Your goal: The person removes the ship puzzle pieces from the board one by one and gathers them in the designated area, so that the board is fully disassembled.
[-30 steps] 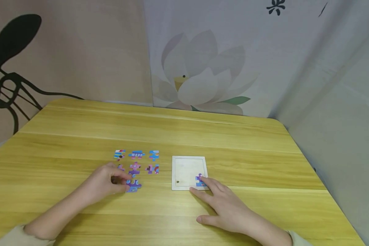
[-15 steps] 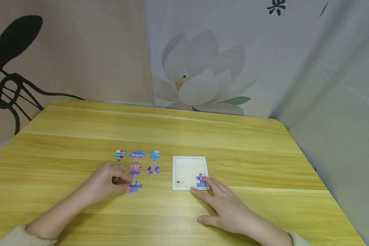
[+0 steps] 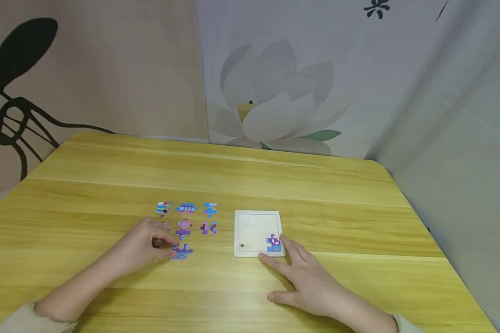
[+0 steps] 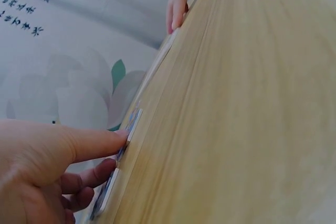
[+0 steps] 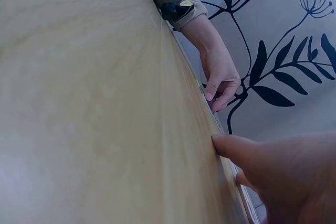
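Note:
In the head view, my left hand (image 3: pixel 143 245) has its thumb and index finger on the left end of a purple-and-blue jigsaw piece (image 3: pixel 184 251) on the table, pinching it. The other fingers curl in behind. The left wrist view shows the thumb (image 4: pixel 100 142) at the edge of a thin piece (image 4: pixel 135 124). A square white puzzle tray (image 3: pixel 250 224) lies to the right, with one purple-and-blue piece (image 3: pixel 273 243) in its lower right corner. My right hand (image 3: pixel 308 280) lies with spread fingers, index fingertip at the tray's right rim and another fingertip at its front rim.
Several colourful jigsaw pieces lie in rows left of the tray, among them a striped one (image 3: pixel 163 208), a blue-and-purple one (image 3: pixel 186 208) and a pink one (image 3: pixel 184 227). My left hand partly covers one piece. A printed curtain (image 3: pixel 275 92) hangs behind the wooden table (image 3: pixel 216 166).
My right index fingertip has slid off the piece in the tray's corner to the right rim. The left hand has hardly moved, and the loose pieces lie as before.

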Demonstrator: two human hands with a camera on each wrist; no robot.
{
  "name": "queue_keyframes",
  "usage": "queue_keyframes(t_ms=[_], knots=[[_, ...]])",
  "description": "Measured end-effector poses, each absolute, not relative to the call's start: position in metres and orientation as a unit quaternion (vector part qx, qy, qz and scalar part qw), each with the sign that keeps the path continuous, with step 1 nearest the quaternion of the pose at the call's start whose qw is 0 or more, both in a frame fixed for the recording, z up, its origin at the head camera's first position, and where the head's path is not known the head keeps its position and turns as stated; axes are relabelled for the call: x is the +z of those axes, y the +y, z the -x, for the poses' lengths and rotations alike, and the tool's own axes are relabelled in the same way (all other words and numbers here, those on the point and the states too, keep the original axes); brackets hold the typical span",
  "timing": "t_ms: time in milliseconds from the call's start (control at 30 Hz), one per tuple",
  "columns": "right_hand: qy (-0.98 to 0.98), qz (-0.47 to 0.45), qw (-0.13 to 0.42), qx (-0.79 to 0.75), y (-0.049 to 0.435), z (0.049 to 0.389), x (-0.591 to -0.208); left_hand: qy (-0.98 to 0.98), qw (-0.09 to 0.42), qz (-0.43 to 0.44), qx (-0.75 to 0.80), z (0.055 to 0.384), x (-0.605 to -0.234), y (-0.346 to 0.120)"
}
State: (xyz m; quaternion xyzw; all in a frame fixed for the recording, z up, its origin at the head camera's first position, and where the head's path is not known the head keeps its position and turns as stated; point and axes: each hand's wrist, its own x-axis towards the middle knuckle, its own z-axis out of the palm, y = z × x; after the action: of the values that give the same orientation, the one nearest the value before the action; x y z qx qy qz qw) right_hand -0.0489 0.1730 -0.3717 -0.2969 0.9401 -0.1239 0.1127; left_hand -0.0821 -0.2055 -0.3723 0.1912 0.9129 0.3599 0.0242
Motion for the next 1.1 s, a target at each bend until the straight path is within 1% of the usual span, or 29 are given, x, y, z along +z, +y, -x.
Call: queue_keyframes(t_ms=[267, 600, 800, 967, 1100], knots=[[0.939, 0.301, 0.113, -0.123, 0.173, 0.050, -0.373, 0.911, 0.019, -0.181, 0.370, 0.085, -0.368, -0.202], [0.939, 0.303, 0.112, -0.120, 0.172, 0.050, -0.373, 0.901, -0.016, -0.188, 0.391, 0.090, -0.364, -0.181], [0.939, 0.303, 0.108, -0.119, 0.172, 0.050, -0.372, 0.888, -0.001, -0.190, 0.419, 0.094, -0.363, -0.165], [0.939, 0.304, 0.106, -0.119, 0.172, 0.050, -0.372, 0.883, -0.010, -0.200, 0.424, 0.098, -0.364, -0.150], [0.939, 0.304, 0.106, -0.119, 0.172, 0.050, -0.372, 0.877, -0.002, -0.207, 0.434, 0.100, -0.364, -0.137]])
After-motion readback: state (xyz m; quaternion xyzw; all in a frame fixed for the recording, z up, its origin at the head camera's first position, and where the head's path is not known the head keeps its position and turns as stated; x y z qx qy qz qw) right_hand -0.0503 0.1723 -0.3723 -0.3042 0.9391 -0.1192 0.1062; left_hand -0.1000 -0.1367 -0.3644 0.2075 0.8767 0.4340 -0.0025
